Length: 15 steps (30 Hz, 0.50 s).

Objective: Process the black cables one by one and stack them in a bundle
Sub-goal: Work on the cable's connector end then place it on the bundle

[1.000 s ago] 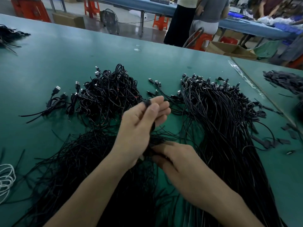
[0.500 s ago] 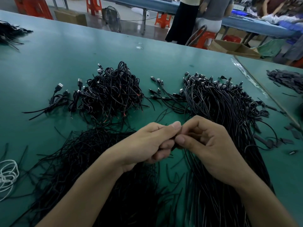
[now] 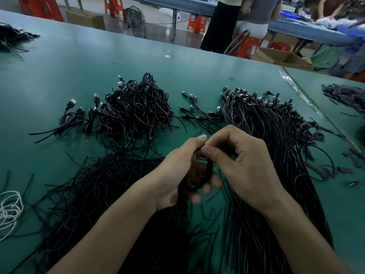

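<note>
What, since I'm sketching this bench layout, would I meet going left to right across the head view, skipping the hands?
White cord coil → loose USB cables → tangled cable heap → stray plugged cables → long cable bundle → dark scrap pile.

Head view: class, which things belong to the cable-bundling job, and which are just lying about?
Job: looped cable, held by left hand and right hand; straight cables; coiled heap.
Lying about: white cord; cardboard box; red stool; floor fan.
</note>
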### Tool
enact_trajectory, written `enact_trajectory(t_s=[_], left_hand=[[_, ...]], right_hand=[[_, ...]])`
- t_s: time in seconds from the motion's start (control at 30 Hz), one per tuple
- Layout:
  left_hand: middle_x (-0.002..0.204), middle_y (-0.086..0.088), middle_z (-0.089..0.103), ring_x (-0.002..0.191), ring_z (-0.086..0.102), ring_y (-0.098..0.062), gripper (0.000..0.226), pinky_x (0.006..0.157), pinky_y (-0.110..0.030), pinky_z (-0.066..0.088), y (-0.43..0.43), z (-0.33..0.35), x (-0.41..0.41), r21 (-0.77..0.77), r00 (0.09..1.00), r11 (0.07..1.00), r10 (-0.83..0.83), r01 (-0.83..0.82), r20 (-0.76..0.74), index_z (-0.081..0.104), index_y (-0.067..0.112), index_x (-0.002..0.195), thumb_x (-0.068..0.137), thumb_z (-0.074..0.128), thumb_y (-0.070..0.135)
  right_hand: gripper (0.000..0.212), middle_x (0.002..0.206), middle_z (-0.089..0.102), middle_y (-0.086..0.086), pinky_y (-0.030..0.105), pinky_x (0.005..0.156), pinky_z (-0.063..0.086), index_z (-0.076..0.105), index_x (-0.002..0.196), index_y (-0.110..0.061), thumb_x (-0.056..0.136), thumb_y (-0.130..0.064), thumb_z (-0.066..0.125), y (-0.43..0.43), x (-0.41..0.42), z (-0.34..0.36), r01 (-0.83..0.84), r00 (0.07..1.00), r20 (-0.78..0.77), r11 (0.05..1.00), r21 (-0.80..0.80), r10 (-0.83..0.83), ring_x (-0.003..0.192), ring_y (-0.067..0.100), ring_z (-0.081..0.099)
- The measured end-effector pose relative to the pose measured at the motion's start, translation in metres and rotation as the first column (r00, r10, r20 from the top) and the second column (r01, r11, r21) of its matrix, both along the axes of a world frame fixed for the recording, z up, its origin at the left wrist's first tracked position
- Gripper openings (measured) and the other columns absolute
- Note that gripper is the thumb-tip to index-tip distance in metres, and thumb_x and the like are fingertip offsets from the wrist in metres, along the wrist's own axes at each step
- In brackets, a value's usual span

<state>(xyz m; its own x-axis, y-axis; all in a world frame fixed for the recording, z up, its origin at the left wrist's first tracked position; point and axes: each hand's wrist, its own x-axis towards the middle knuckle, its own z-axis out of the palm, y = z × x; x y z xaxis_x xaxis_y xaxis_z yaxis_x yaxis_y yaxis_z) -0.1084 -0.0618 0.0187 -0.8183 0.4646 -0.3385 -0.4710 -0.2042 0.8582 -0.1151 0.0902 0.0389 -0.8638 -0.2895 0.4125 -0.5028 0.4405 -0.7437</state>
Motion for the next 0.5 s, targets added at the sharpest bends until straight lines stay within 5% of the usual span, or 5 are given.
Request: enact_trajectory(t_s=[0.07,0.2,0.3,0.37,0.5], left_hand=[[0.054,0.0,0.052,0.037,0.036,-0.008,0.056,0.033,-0.012,0.025,-0.002,-0.002,-0.001,-0.117,0.997,0.991,0.059,-0.063,-0.041,0.068,0.018,0.087,0.098,0.039,0.063],[0.049,0.008,0.033,0.036,0.021,-0.006,0.062,0.033,-0.013,0.018,-0.007,-0.001,-0.006,-0.092,0.969,0.968,0.225,-0.234,-0.098,0.057,0.024,0.052,0.099,0.04,0.061],[0.049,0.007,0.028,0.036,0.019,-0.006,0.063,0.032,-0.013,0.016,-0.008,0.0,-0.009,-0.009,0.931,0.934,0.356,-0.358,-0.076,0.044,0.025,0.047,0.101,0.039,0.058],[0.046,0.006,0.031,0.033,0.022,-0.006,0.064,0.032,-0.012,0.017,-0.009,0.0,-0.011,0.022,0.909,0.91,0.414,-0.413,-0.052,0.04,0.025,0.045,0.101,0.04,0.056],[0.048,0.003,0.045,0.032,0.033,-0.007,0.063,0.03,-0.013,0.02,-0.011,-0.001,-0.013,0.031,0.887,0.889,0.459,-0.458,-0.059,0.047,0.024,0.044,0.099,0.047,0.054]], right_hand=[[0.012,0.077,0.069,-0.01,0.019,0.065,0.05,0.068,0.082,-0.027,0.089,-0.037,0.066,0.002,-0.006,-0.004,0.034,0.998,0.056,0.999,-0.037,-0.032,0.07,0.007,0.065],[0.065,0.084,0.073,-0.003,0.012,0.058,0.045,0.072,0.093,-0.024,0.09,-0.073,0.028,0.016,-0.016,-0.022,0.195,0.935,0.326,0.97,-0.147,-0.139,0.073,0.006,0.066],[0.054,0.086,0.069,-0.003,0.016,0.063,0.046,0.069,0.097,-0.018,0.095,-0.062,0.039,0.026,-0.018,-0.047,0.176,0.923,0.297,0.955,0.241,-0.245,0.081,0.012,0.064],[0.027,0.098,0.062,-0.007,0.021,0.076,0.049,0.065,0.107,-0.02,0.098,-0.043,0.054,0.027,-0.02,-0.061,0.13,0.941,0.191,0.822,0.555,-0.278,0.093,0.012,0.06],[0.021,0.11,0.056,-0.004,0.027,0.091,0.044,0.062,0.114,-0.021,0.098,-0.034,0.059,0.023,-0.023,-0.075,0.129,0.94,0.139,0.7,0.703,-0.312,0.109,0.015,0.05]])
